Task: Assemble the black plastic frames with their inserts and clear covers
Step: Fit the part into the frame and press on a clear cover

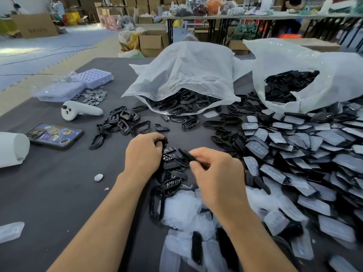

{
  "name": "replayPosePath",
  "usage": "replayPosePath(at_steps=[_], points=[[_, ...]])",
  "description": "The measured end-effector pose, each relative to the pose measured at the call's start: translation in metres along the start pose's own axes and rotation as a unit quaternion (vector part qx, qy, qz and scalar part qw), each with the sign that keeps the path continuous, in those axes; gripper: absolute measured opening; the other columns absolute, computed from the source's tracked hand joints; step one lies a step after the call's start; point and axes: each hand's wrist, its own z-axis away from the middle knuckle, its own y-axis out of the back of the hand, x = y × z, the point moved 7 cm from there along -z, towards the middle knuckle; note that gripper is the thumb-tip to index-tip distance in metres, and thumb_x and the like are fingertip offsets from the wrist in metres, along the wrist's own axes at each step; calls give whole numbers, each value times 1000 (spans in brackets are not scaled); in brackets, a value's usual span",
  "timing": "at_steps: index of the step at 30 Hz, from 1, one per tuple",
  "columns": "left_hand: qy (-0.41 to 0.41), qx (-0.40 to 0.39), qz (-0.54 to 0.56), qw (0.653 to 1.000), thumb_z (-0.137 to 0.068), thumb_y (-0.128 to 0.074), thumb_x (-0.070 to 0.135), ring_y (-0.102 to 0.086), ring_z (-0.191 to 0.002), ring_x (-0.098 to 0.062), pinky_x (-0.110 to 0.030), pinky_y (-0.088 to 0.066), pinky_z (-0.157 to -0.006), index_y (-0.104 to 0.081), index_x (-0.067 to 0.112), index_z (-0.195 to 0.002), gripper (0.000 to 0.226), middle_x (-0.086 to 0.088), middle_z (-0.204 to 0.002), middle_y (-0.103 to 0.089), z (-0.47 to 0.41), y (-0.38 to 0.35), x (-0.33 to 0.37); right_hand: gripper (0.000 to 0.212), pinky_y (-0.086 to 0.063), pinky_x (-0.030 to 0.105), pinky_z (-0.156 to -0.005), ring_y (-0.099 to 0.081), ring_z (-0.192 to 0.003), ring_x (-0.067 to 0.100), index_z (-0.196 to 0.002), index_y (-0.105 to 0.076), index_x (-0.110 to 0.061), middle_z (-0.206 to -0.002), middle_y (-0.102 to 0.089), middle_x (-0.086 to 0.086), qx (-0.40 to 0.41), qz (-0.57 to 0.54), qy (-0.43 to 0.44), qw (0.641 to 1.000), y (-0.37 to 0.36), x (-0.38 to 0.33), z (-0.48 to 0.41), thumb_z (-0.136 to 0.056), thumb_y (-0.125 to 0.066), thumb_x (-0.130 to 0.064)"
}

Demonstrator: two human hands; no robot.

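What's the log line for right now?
left hand: grips black frame | right hand: pinches black piece | stage: fitting parts

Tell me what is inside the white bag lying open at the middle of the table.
Black plastic frames fill the mouth of the white bag; its plastic hides whatever lies deeper.

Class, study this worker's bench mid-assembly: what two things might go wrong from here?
1. The right hand pinches a thin black piece above the loose inserts; dropped, it could vanish among them.
2. The clear covers lie beside the right forearm; a sweep might scatter them.
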Motion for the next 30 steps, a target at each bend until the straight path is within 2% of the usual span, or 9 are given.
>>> replayPosePath(at_steps=[4, 6, 8, 11, 14, 18, 24, 26, 30], points=[[50, 39, 64, 996, -88, -71, 19, -72, -92, -13, -22, -48, -82, -83, 29, -97, 17, 10, -91, -80, 12, 16, -3, 10, -52, 35, -77, -66, -81, 22, -92, -76, -30, -83, -75, -7, -104, 134, 56, 984, -23, -15, 18, -88, -71, -38], [86, 80, 161, 980, -87, -74, 21, -70, -80, 3, -11, -49, -77, -81, 38, -86, 18, 22, -79, -77, 23, 32, -4, 11, -54, 35, -80, -67, -81, 17, -91, -77, -29, -82, -75, -9, -137, 60, 8, 989, -26, -9, 19, -89, -70, -38], [106, 86, 269, 953, -83, -79, 20, -69, -72, 9, -3, -46, -70, -78, 43, -80, 24, 25, -73, -75, 39, 41, 2, 12, -55, 30, -87, -71, -86, 8, -99, -81, -28, -91, -79, -12, -86, -1, -14, 996, -16, -3, 12, -90, -72, -26], [80, 14, 356, 931, -77, -81, 22, -72, -72, 4, -8, -50, -71, -80, 43, -93, 27, 17, -76, -78, 66, 41, 21, 23, -54, 15, -70, -71, -76, 0, -110, -77, -30, -83, -78, -13, -60, -144, -70, 985, -9, 7, 9, -90, -72, -20], [22, -37, 347, 937, -76, -77, 23, -76, -81, -1, -16, -57, -77, -78, 50, -98, 35, 16, -81, -79, 82, 41, 40, 20, -50, 22, -52, -67, -56, 8, -97, -75, -33, -68, -74, -6, -75, -220, -101, 967, -16, 8, 11, -89, -72, -15], [-2, -79, 331, 940, -78, -74, 21, -76, -88, -1, -18, -59, -80, -78, 52, -96, 36, 19, -87, -80, 84, 42, 49, 23, -51, 29, -47, -64, -49, 16, -76, -74, -23, -59, -70, 5, -62, -279, -138, 948, -12, 18, 6, -85, -73, -2], [-36, -170, 89, 981, -71, -83, 40, -59, -88, 20, 3, -38, -73, -80, 48, -97, 27, 46, -90, -63, 80, 40, 37, 22, -46, 28, -50, -54, -47, 15, -76, -69, -20, -66, -71, 10, -17, -328, -178, 928, -4, 35, -2, -89, -68, -3], [-44, -200, 91, 975, -74, -87, 27, -59, -89, 18, 2, -39, -70, -78, 52, -92, 32, 47, -90, -62, 83, 34, 40, 19, -42, 23, -44, -49, -42, 16, -80, -66, -14, -61, -68, 11, -19, -359, -184, 915, -3, 36, -3, -92, -65, 1], [-18, -143, 161, 976, -81, -84, 19, -65, -82, 17, 1, -41, -70, -76, 54, -91, 38, 45, -81, -67, 84, 28, 43, 17, -42, 21, -43, -58, -46, 19, -84, -65, -9, -67, -72, 14, -24, -384, -177, 906, -2, 31, -4, -89, -62, 7]])
